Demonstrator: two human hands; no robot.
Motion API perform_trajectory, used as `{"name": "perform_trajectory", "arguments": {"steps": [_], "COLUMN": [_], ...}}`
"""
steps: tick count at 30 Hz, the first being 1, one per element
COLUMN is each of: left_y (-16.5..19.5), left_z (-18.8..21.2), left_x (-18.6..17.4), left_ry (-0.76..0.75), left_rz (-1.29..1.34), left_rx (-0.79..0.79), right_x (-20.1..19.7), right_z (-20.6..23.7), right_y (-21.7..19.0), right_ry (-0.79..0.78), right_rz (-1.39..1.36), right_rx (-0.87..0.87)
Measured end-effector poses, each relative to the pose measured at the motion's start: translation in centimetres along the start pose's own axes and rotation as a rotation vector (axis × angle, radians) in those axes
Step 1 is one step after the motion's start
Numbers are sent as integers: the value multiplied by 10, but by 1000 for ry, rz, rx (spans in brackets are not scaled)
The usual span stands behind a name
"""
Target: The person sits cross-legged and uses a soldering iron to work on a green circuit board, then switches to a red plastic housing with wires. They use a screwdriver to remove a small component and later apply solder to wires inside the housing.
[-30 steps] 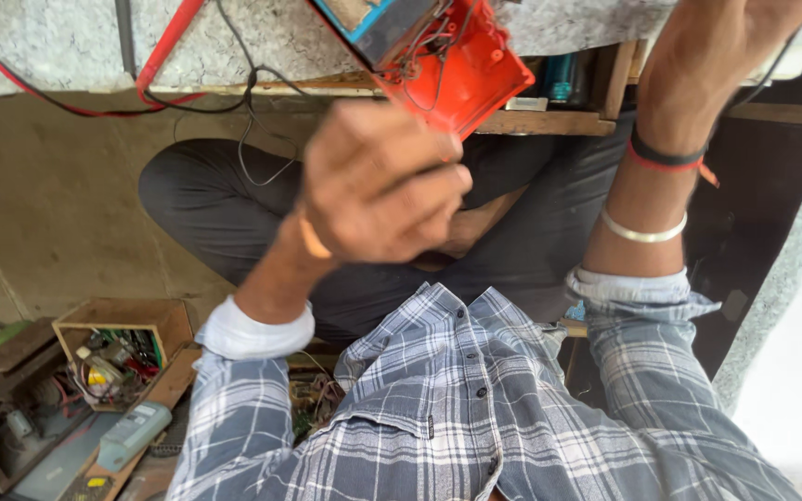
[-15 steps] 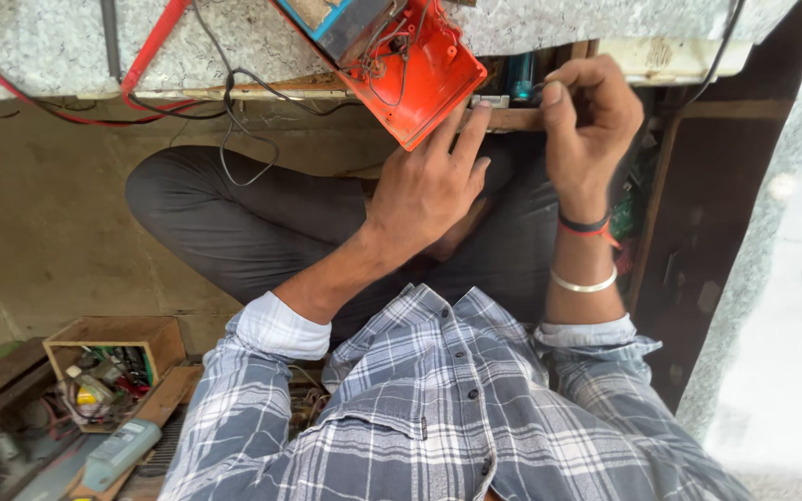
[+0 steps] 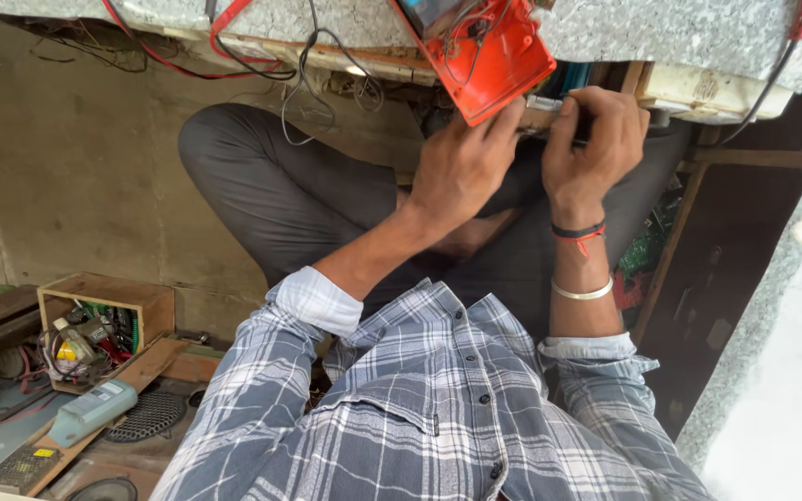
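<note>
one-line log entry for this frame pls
left hand: fingertips on red casing | right hand: gripping slim tool at stone counter edge | wires hanging

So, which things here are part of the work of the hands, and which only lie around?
In the work:
left hand, touching the red case
right hand, gripping a thin tool

Lying around:
wooden box with parts
grey device
round grille
cables
</note>
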State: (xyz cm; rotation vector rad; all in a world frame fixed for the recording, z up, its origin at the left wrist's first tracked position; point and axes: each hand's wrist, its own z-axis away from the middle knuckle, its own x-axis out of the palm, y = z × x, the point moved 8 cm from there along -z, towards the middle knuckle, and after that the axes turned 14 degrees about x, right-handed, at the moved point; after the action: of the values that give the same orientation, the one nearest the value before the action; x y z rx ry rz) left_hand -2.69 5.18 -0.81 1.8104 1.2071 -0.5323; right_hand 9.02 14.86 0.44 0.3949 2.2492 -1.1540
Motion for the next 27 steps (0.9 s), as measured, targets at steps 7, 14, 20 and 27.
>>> {"name": "perform_trajectory", "arguments": {"steps": [7, 14, 20, 27], "left_y": [8, 59, 70, 50], "left_z": [0, 43, 51, 23], "left_x": [-12, -46, -58, -67], "left_ry": [-60, -229, -283, -138], "left_rz": [-8, 101, 159, 250], "left_rx": [38, 161, 206, 114], "right_x": [-16, -55, -75, -67], "right_z": [15, 61, 80, 77], "right_y": [-9, -22, -8, 1], "right_ry": [-117, -343, -351, -309], "right_rz": [3, -13, -287, -415], "right_rx": [80, 243, 405, 510]}}
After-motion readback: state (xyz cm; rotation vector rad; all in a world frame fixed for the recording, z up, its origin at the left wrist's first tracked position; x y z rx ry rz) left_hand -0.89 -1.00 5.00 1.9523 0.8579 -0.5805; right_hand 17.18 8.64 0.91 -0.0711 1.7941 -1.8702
